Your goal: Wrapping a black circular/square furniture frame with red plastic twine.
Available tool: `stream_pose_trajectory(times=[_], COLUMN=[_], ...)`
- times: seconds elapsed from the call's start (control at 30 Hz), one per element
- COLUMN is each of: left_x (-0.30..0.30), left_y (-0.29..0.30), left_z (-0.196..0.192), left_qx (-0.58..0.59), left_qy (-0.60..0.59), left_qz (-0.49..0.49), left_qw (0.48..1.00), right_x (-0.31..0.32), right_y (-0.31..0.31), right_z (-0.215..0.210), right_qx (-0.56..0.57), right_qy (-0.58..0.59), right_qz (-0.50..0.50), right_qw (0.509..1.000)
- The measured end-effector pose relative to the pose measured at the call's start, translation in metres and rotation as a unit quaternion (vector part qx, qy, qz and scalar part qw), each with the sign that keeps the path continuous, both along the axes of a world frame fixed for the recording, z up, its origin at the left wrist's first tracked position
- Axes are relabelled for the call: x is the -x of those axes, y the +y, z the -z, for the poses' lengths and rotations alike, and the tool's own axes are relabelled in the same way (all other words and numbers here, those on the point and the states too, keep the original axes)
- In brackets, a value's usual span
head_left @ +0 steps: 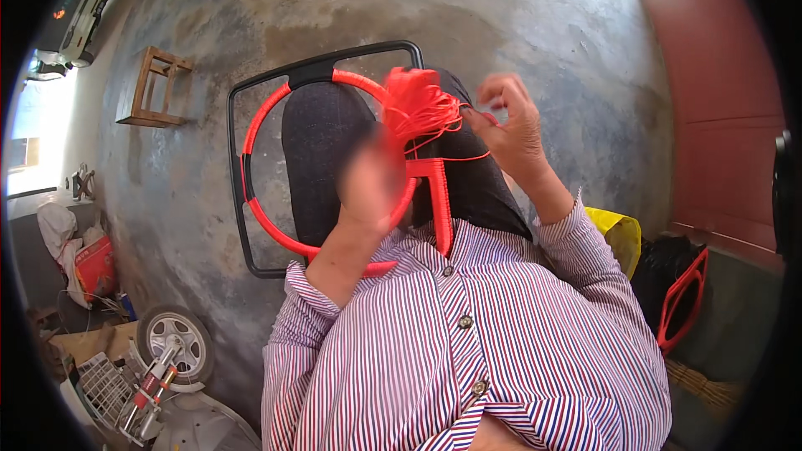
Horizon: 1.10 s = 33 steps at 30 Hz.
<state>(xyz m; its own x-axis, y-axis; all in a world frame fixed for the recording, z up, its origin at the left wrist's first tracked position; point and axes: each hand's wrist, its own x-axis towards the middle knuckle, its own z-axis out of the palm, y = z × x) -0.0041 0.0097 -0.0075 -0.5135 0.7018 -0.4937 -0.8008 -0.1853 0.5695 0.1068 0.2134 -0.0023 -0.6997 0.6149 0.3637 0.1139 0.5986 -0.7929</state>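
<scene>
Two hands: we have both raised in front of our striped shirt (468, 351), sleeves pushed up, working at a round frame propped on our lap.
Left hand (368, 188): blurred, so we cannot tell how far its fingers curl; it sits against the near right arc of the red hoop (259, 129), seemingly steadying it so the wrap stays taut.
Right hand (514, 129): lifted higher and to the right, fingers bent and pinched lightly on a strand of red cord (468, 156), drawn sideways to keep tension.
Cord bundle (413, 100): a loose red hank bunched at the top right of the hoop, between the two hands, handy for feeding.
Frame (238, 175): a black metal chair-back outline around the hoop, leaning on our dark trousers (322, 159), tilted up toward us so both hands can reach it.
Right side: a second red-wrapped frame (681, 301) leans near a yellow bag (622, 234), well apart.
Far left: a wooden stool frame (154, 88) on the concrete floor (518, 25); a small wheel (175, 342) lies near left.
</scene>
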Motion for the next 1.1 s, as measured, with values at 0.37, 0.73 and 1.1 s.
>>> stream_pose_trajectory(times=[0.37, 0.73, 1.1], left_x=[0.001, 0.002, 0.005], left_y=[0.006, 0.003, 0.000], left_z=[-0.008, -0.009, -0.006], left_qx=[-0.022, 0.008, 0.035], left_qy=[-0.001, -0.029, -0.023], left_qz=[0.085, 0.110, 0.143], left_qw=[0.996, 0.993, 0.989], right_x=[-0.009, -0.010, 0.002], right_y=[-0.018, -0.029, -0.027], right_z=[-0.002, 0.006, 0.010], right_qx=[-0.071, 0.095, -0.088], right_qy=[-0.174, -0.105, -0.071], right_qz=[-0.226, -0.154, -0.177], right_qw=[0.956, 0.978, 0.978])
